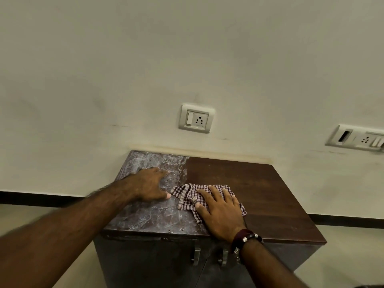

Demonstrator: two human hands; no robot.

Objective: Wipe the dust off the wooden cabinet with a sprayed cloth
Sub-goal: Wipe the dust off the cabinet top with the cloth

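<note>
Halfway across the top, cloth at the dust line.

Fingers [209,194] of the right hand [220,213] spread flat, pressing the checked cloth [187,194] onto the cabinet top [270,194], right at the border between clean and dusty wood. Left hand [149,186] planted palm-down on the grey dusty half [149,217], fingers loosely apart, holding nothing. Right half showing dark and clean; left half coated in whitish streaks, by the look of it yet to be wiped. Front doors with metal handles [196,255] below, socket [196,118] on the wall behind.
</note>
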